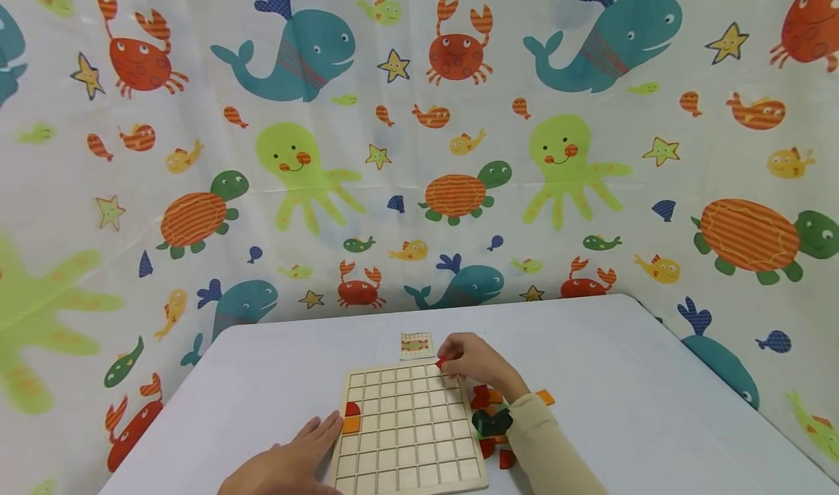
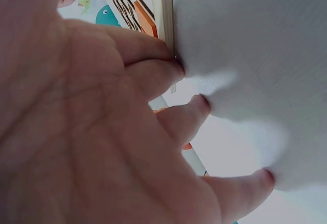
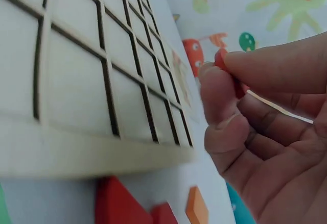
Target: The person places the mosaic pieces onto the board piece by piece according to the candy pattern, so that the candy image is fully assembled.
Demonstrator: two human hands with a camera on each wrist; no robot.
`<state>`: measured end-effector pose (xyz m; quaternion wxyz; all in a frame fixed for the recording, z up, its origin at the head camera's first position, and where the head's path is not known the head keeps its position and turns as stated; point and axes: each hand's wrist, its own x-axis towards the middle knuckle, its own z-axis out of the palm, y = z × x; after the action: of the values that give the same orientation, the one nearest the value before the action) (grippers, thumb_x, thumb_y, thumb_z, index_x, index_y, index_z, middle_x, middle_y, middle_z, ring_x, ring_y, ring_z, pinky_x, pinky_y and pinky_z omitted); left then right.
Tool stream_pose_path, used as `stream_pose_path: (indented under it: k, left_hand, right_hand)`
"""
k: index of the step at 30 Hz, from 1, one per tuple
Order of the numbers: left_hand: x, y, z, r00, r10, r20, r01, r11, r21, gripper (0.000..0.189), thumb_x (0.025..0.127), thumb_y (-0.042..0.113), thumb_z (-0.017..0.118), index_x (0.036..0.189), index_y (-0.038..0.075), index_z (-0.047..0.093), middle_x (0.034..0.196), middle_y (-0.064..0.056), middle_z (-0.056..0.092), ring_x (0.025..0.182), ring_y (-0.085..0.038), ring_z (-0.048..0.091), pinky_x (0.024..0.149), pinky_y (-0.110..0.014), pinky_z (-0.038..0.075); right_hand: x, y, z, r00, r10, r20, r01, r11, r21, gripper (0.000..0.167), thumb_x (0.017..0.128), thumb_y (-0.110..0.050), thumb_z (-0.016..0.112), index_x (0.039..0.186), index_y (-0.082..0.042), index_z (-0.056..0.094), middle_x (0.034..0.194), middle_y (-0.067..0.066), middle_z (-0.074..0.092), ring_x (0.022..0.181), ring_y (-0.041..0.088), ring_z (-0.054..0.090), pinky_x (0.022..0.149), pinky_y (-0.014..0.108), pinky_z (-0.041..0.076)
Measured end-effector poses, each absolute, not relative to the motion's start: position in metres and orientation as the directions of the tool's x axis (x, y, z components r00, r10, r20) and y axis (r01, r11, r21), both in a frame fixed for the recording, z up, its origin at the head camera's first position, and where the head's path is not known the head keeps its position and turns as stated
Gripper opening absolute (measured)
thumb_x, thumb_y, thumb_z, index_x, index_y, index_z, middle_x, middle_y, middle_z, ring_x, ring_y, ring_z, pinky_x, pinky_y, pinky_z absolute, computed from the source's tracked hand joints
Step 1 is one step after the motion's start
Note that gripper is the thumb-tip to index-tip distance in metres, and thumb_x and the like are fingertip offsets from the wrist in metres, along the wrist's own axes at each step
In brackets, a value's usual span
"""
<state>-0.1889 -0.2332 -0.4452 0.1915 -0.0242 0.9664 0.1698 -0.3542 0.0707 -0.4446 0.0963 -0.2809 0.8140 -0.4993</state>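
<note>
A wooden grid board (image 1: 407, 432) lies on the white table. In its left column sit a red rounded piece (image 1: 352, 409) and, just nearer, an orange square piece (image 1: 351, 425). My left hand (image 1: 291, 460) rests against the board's left edge, fingers extended and spread, tips on the table in the left wrist view. Over the board's far right corner, my right hand (image 1: 477, 359) pinches a small red piece (image 3: 238, 87) between thumb and fingers. Its full shape is hidden by the fingertips. Beyond the board's far edge lies a small pattern card (image 1: 416, 346).
Right of the board lies a loose heap of red, orange and green pieces (image 1: 491, 422), partly hidden by the right sleeve (image 1: 547, 437). One orange piece (image 1: 545, 397) lies apart, farther right. Behind the table (image 1: 623, 378) hangs a sea-animal curtain (image 1: 393, 226).
</note>
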Motion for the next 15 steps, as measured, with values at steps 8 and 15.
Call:
stream_pose_path:
  k: [8,15]
  left_hand:
    - [-0.184,-0.233,-0.447,-0.935,0.021,-0.355,-0.108,0.935,0.339,0.117,0.066,0.056,0.096,0.163,0.014,0.047,0.168,-0.012,0.042,0.157,-0.043,0.027,0.111,-0.084,0.024]
    - [-0.183,-0.232,-0.447,-0.935,0.025,-0.353,-0.104,0.933,0.343,0.115,0.067,0.055,0.096,0.163,0.014,0.047,0.168,-0.013,0.041,0.157,-0.043,0.026,0.111,-0.084,0.024]
  right_hand:
    - [-0.352,0.06,-0.45,-0.797,-0.586,0.15,-0.339,0.227,-0.913,0.021,0.096,-0.001,0.076,0.114,0.004,0.066,0.092,0.005,0.069,0.079,0.02,0.061,0.07,0.027,0.054]
    - [-0.348,0.047,-0.454,-0.782,-0.608,0.14,-0.229,0.071,-0.971,0.016,0.098,-0.001,0.074,0.111,0.003,0.066,0.093,0.01,0.072,0.078,0.025,0.068,0.071,0.029,0.058]
